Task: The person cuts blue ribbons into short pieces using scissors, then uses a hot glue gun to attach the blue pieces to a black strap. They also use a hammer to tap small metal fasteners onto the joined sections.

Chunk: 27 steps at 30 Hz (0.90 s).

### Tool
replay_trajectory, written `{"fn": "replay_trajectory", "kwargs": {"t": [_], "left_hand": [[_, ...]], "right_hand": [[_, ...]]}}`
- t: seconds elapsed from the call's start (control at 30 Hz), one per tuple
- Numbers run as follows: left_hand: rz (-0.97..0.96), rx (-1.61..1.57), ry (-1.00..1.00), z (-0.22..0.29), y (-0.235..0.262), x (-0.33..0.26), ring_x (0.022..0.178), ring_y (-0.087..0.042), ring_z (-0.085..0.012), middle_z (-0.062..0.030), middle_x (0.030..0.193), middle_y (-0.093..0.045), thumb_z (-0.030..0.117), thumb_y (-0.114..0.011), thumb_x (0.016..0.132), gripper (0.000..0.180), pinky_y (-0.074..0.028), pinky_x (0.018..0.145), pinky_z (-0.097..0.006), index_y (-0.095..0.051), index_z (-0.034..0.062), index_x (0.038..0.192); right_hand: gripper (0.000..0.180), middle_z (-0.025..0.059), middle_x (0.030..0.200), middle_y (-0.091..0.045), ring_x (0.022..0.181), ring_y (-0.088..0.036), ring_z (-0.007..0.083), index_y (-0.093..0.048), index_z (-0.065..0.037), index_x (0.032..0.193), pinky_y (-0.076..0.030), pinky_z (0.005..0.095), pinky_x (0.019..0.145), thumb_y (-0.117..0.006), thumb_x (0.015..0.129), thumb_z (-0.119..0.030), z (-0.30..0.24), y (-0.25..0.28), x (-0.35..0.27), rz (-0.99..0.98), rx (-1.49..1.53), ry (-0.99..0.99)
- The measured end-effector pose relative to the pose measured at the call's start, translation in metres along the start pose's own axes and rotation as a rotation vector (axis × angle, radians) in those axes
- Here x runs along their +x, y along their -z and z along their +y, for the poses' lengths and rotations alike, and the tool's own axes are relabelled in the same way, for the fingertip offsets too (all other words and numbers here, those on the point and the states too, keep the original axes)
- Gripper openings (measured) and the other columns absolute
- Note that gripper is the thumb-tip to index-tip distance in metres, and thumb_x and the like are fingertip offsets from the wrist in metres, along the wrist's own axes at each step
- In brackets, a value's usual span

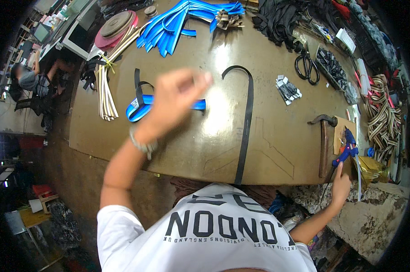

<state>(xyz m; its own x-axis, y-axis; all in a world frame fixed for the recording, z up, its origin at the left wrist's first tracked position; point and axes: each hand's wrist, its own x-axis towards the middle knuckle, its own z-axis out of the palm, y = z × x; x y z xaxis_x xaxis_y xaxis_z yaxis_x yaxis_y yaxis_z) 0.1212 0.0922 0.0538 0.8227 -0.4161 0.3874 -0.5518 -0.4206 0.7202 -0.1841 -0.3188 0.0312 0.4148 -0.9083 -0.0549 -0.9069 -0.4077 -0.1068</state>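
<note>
The person's left hand (175, 97) is held out in front of the body, blurred, with its fingers (207, 79) bent and directed rightward; the smear hides whether they pinch. Below and left of that hand come the left wrist (143, 136) and bare left forearm (123, 165), slanting back to the elbow. The right hand (341, 187) — well to the left hand's right, and nearer the body — extends its index finger (340, 167) forward. Behind it, the right forearm (322, 220) slopes inward.

Dark floor (89, 174); glossy brown worktable (191, 147), bright glare (216, 120).
</note>
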Motion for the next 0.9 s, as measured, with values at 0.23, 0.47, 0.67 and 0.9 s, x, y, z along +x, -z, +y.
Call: {"fn": "replay_trajectory", "kwargs": {"t": [0.23, 0.47, 0.67, 0.9], "left_hand": [[0.249, 0.563, -0.086, -0.145, 0.043, 0.172, 0.072, -0.065, -0.0228, -0.0140, 0.077, -0.068, 0.048, -0.063, 0.089, 0.049, -0.049, 0.067, -0.037, -0.072, 0.0024, 0.104], [-0.050, 0.695, 0.089, -0.218, 0.034, 0.243, 0.094, -0.067, -0.0383, -0.0243, 0.096, -0.070, 0.059, -0.062, 0.084, 0.060, -0.051, 0.088, -0.044, -0.074, 0.0031, 0.103], [0.014, 0.863, -0.016, -0.208, 0.032, 0.250, 0.088, -0.068, -0.0376, -0.0213, 0.089, -0.071, 0.051, -0.070, 0.079, 0.050, -0.054, 0.080, -0.045, -0.076, 0.0021, 0.089], [0.329, 0.471, -0.616, -0.044, 0.063, 0.230, 0.082, -0.070, -0.0258, -0.0169, 0.088, -0.072, 0.036, -0.079, 0.078, 0.042, -0.052, 0.072, -0.035, -0.072, 0.0014, 0.101]], "right_hand": [[0.062, 0.0037, 0.056, -0.050, 0.045, -0.049, 0.0105, -0.059, 0.001, 0.081, -0.037, 0.0252, 0.044, -0.051, 0.096, -0.058, -0.034, 0.018, -0.071, -0.344, 0.474, -0.012], [0.039, 0.0018, 0.066, -0.055, 0.056, -0.047, 0.0061, -0.064, 0.001, 0.105, -0.037, 0.0217, 0.050, -0.057, 0.100, -0.037, -0.042, 0.019, -0.086, -0.313, 0.540, 0.118], [0.040, 0.0092, 0.073, -0.065, 0.067, -0.058, 0.0158, -0.063, 0.003, 0.112, -0.047, 0.0306, 0.065, -0.057, 0.099, -0.034, -0.032, 0.032, -0.101, -0.199, 0.463, 0.142], [0.027, 0.0108, 0.108, -0.067, 0.102, -0.060, 0.0159, -0.063, 0.002, 0.116, -0.045, 0.0288, 0.091, -0.058, 0.099, -0.019, -0.067, 0.050, -0.093, 0.066, 0.793, 0.336]]}}
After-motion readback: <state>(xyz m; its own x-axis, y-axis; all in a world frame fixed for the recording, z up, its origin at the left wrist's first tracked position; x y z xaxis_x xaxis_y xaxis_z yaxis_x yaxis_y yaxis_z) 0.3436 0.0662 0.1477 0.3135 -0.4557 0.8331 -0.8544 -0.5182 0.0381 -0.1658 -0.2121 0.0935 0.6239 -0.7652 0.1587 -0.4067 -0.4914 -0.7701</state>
